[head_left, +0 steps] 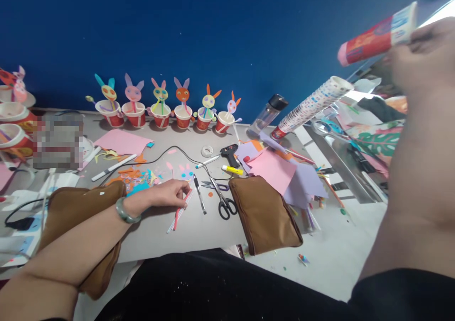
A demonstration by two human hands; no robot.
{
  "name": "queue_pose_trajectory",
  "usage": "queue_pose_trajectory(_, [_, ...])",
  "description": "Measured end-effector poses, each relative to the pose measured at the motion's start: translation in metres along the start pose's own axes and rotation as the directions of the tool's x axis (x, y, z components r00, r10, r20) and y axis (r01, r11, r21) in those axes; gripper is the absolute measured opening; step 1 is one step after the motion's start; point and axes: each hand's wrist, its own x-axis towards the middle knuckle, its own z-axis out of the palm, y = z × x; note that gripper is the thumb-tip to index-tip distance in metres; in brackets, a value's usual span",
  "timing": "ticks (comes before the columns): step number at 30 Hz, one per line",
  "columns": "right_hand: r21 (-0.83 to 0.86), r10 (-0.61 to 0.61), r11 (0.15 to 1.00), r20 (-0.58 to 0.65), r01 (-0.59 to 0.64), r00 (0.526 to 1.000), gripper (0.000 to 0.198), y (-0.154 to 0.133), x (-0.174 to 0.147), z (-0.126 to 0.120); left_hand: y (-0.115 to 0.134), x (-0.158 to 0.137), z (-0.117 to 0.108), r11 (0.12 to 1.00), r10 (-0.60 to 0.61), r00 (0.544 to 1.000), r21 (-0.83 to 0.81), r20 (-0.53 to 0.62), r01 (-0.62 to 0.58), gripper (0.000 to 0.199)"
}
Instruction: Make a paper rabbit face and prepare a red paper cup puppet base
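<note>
My left hand [172, 193], with a green bangle at the wrist, rests on the table. Its fingertips are pinched on several thin red and white straws [179, 214]. Just right of them lie a black pen [199, 194] and dark-handled scissors [223, 205], with a second pair partly beneath. At the upper right, my right hand [426, 50] is raised and closed around one end of a red-and-white printed tube [373, 39] with a pink end. That hand is slightly blurred.
Red cups with rabbit figures [183, 117] line the wall. Stacked paper cups [313, 105] lean beside a clear bottle [265, 114]. A glue gun [230, 155] trails a cord. Brown pouches [266, 214] lie at both sides; coloured paper [272, 169] and scraps [138, 178] are scattered.
</note>
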Motion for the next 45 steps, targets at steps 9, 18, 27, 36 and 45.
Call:
queue_pose_trajectory(9, [0.53,-0.125,0.847,0.272,-0.04,0.954,0.015,-0.112,-0.112,0.04,0.009,-0.005,-0.005,0.986,0.011,0.993,0.167,-0.116,0.008,0.043])
queue_pose_trajectory(18, [0.834,-0.764,0.503,0.305,0.229,0.568,0.008,-0.205,-0.238,0.045,0.023,-0.005,-0.012,0.809,0.25,0.763,-0.303,-0.596,-0.503,0.067])
queue_pose_trajectory(27, [0.886,-0.818,0.404,0.239,0.228,0.524,0.013,-0.255,-0.279,0.056,0.01,0.001,-0.007,0.723,0.243,0.721,-0.374,-0.649,-0.58,0.095])
queue_pose_trajectory(36, [0.876,-0.719,0.472,0.314,0.103,0.62,0.008,-0.253,-0.281,0.064,0.009,0.004,-0.011,0.718,0.188,0.709,-0.398,-0.68,-0.572,0.09])
queue_pose_trajectory(45, [0.889,-0.652,0.455,0.37,-0.048,0.662,0.015,-0.254,-0.289,0.069,0.009,0.0,-0.008,0.66,0.199,0.696,-0.43,-0.69,-0.616,0.082])
